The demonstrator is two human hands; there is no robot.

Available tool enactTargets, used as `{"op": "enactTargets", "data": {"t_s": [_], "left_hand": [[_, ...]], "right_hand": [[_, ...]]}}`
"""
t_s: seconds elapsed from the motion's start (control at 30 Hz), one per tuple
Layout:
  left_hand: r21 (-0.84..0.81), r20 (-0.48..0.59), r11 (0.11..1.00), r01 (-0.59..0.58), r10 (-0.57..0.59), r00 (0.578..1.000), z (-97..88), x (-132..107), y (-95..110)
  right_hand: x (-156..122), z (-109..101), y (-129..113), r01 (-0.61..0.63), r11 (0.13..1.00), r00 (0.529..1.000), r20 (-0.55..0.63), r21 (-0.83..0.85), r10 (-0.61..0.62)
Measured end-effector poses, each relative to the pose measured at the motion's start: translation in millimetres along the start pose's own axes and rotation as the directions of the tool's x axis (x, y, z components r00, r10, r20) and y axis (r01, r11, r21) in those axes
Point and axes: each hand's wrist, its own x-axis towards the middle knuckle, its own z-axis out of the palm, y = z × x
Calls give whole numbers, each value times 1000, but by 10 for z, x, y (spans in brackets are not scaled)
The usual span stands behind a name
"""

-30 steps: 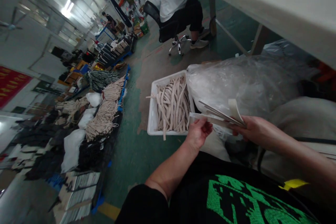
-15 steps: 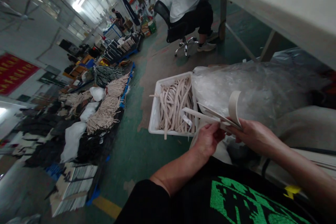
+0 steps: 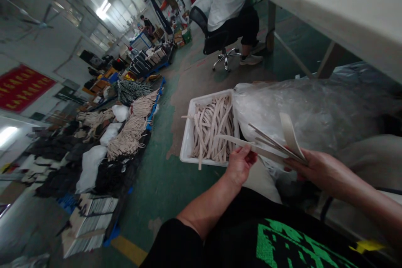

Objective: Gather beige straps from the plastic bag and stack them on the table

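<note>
A beige fabric strip [image 3: 266,153] runs between my two hands, with its free end reaching over the white bin. Its middle is pinched by my closed left hand [image 3: 240,165], just off the bin's near right corner. My right hand [image 3: 314,167] is closed around several strips, one of which curls up in a loop [image 3: 289,134]. More flat beige strips [image 3: 212,127] lie heaped in the white bin [image 3: 186,138], a few hanging over its rim. The fingertips of my right hand are partly hidden behind the strips.
Clear plastic sheeting [image 3: 301,100] bulges right of the bin, below a pale table [image 3: 333,4]. A seated co-worker [image 3: 226,8] is on a black swivel chair [image 3: 216,42]. Bundles of cord [image 3: 125,136] and white bags lie on pallets to the left.
My hands have moved apart along the strip, the left one leftward towards the bin and the right one rightward. The looped strip has shifted right with my right hand.
</note>
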Motion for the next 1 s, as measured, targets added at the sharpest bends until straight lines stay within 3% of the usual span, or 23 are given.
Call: {"op": "enactTargets", "data": {"t_s": [0.13,0.3,0.47,0.63,0.8,0.93,1.0], "left_hand": [[47,111,998,30,-35,993,23,-35,-26],[36,15,998,-56,56,998,21,-21,29],[79,131,997,-2,-8,991,54,-51,-2],[80,35,995,-54,52,998,15,6,63],[135,98,990,38,-52,994,27,-6,36],[117,47,992,-56,51,998,68,-30,63],[132,68,990,-53,44,997,93,-56,54]], "right_hand": [[26,29,1,-37,999,997,64,15,36],[18,-13,-4,-68,997,995,68,-20,70],[14,3,-32,-31,1000,999,11,-5,31],[-4,11,47,-12,1000,1000,27,20,11],[9,45,54,-21,999,1000,22,30,20],[-15,10,12,-24,997,998,53,76,20],[-31,-5,-19,-13,997,999,42,72,10]]}}
